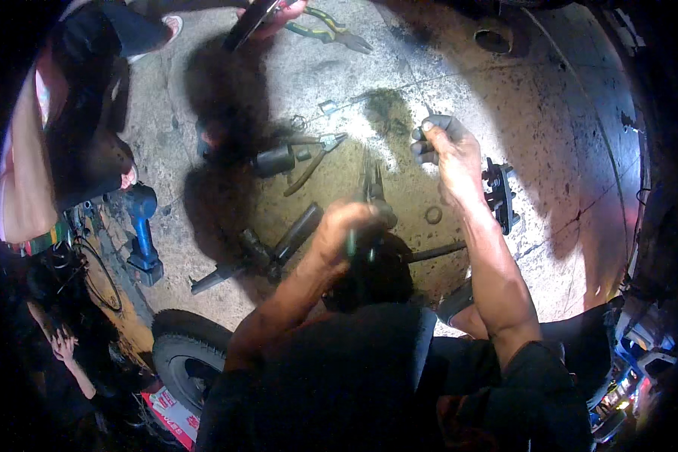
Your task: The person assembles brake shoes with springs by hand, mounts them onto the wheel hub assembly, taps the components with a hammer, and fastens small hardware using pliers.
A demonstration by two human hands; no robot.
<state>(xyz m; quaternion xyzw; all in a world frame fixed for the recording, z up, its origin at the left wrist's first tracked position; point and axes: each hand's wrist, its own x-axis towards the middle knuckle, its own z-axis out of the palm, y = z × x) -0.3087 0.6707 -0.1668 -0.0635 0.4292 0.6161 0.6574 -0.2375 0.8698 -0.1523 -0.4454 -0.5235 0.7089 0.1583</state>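
In the middle of the view my left hand [346, 230] is closed around pliers [373, 181], their narrow jaws pointing away from me and bits of green handle showing beneath the fist. Ahead and to the right, my right hand [448, 143], its fingertips blackened, pinches a small dark piece [418, 135] too small to name. Below the left hand is a dark rounded part [380, 271], mostly in shadow, with a rod [437, 251] reaching right. A small ring [433, 215] lies on the floor between my forearms. Right of my right forearm sits a black metal part [499, 196] with studs.
On the concrete floor lie open pliers [313, 162], a black cylinder [274, 160], green-and-yellow pliers [330, 34] and a dark tubular part [297, 233]. A blue power tool [142, 230] and a tyre [175, 350] stand left. Another person's hand [282, 16] holds a dark flat object.
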